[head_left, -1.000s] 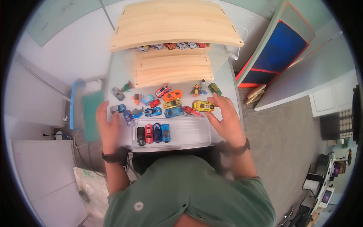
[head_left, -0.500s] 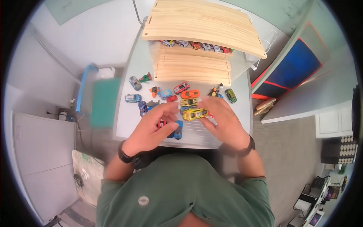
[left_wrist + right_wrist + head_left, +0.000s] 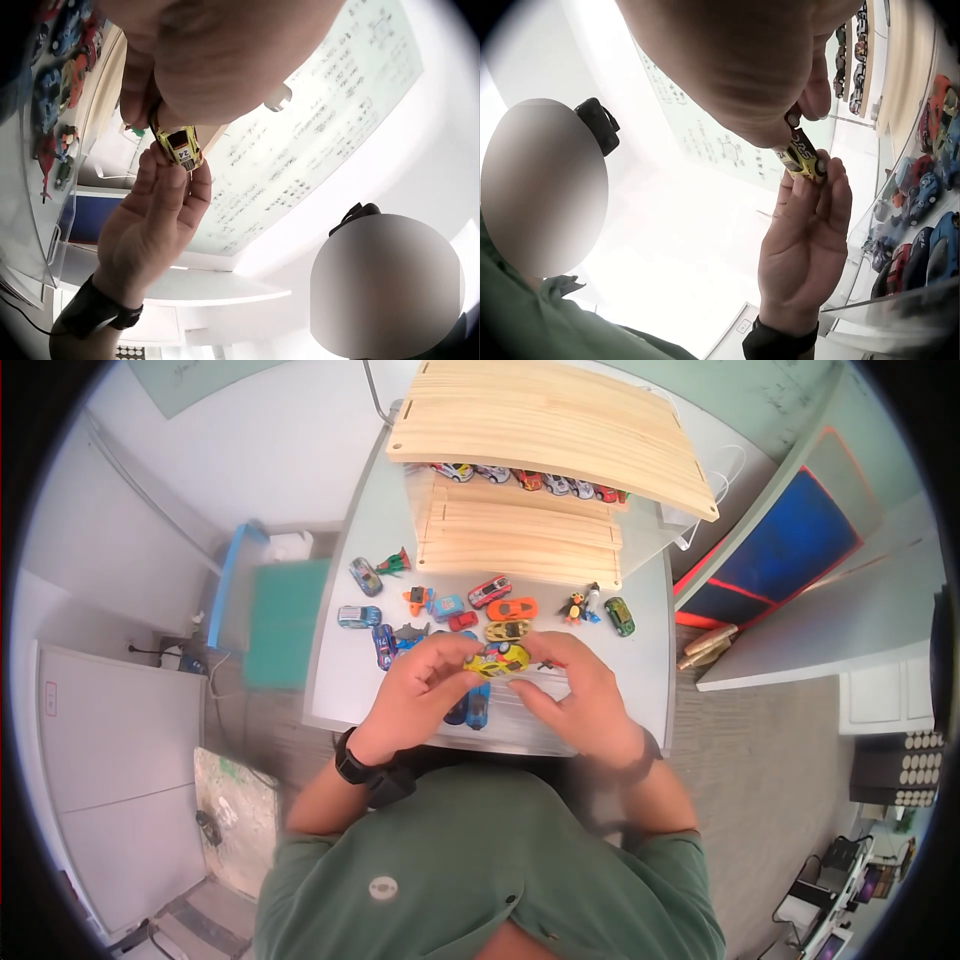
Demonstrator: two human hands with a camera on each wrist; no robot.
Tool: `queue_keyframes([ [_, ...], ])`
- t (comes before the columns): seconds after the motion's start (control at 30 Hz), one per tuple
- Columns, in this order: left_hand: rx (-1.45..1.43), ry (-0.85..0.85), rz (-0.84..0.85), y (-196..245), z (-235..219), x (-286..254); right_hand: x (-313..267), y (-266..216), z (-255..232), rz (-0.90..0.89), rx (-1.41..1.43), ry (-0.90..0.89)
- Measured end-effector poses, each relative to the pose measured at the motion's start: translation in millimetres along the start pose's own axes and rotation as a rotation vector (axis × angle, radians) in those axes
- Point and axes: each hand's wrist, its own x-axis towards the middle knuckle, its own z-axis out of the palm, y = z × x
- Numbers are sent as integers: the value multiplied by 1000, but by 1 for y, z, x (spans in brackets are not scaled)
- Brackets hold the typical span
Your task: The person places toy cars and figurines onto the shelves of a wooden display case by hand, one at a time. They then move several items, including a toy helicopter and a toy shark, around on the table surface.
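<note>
Both hands hold a small yellow toy car (image 3: pixel 497 660) above the clear tray, in front of the person. The left hand (image 3: pixel 412 698) pinches one end of it and the right hand (image 3: pixel 590 700) has thumb and fingers at the other end. In the left wrist view the right hand (image 3: pixel 154 217) grips the yellow car (image 3: pixel 180 146), whose roof is marked 24. The right wrist view shows the left hand's fingers (image 3: pixel 802 196) and thumb on the yellow car (image 3: pixel 802 159). The hands partly hide the tray and the cars in it.
Several toy cars, among them an orange one (image 3: pixel 512 609) and a green one (image 3: pixel 619 616), lie on the white table (image 3: pixel 335 680) with small figures. Behind them stands a wooden shelf (image 3: pixel 550 415) with more cars. Blue cars (image 3: pixel 477 706) sit in the tray.
The left hand has come in from the table's left side to the yellow car. The right hand has brought the car from the right to a place between both hands. The head view has shifted.
</note>
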Motion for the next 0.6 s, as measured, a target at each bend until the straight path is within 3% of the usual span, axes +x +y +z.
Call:
queue_keyframes([
  [0.1,118,8,57,-6,0,-1,-1,3,2,-102,-34,8],
  [0.17,115,-14,-95,-3,1,-4,-2,9,5,-141,-55,34],
  [0.2,116,-13,-94,-7,1,-5,-3,12,7,-143,-55,33],
  [0.27,85,-11,0,-14,5,-6,-7,16,10,-21,95,65],
  [0.37,15,24,49,-6,16,-8,-7,15,9,1,117,40],
  [0.6,-14,-45,19,7,17,-9,0,4,0,43,121,-96],
])
